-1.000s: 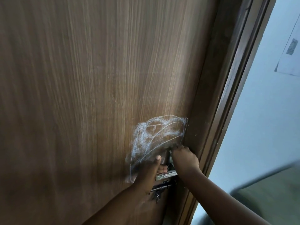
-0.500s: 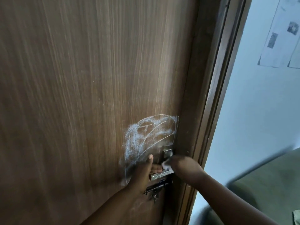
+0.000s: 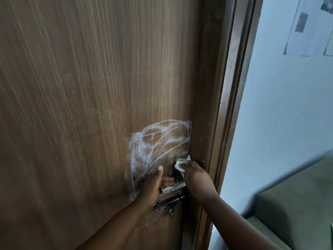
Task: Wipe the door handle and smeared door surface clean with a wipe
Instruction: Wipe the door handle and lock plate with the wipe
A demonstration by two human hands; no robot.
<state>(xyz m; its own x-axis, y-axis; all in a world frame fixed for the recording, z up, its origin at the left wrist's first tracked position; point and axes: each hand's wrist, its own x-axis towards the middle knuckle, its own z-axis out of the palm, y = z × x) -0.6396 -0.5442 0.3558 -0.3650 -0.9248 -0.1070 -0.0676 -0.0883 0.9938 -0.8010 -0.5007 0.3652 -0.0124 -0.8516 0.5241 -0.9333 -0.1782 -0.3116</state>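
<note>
Both hands on handle (image 3: 173, 188), wipe (image 3: 180, 166) now higher.

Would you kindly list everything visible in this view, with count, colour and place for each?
door: one, brown wood grain, fills the left and centre
white smear: one patch, white, on the door just above the handle
door handle: one, silver metal, low on the door near its right edge
slide bolt: one, black, just below the handle
door frame: one, dark brown, right of the door
wall: one, pale blue, far right
papers: at least two, white with dark prints, on the wall at upper right
wipe: one, white, pressed at the door above the handle
left hand: one, gripping the handle
right hand: one, holding the wipe
</note>
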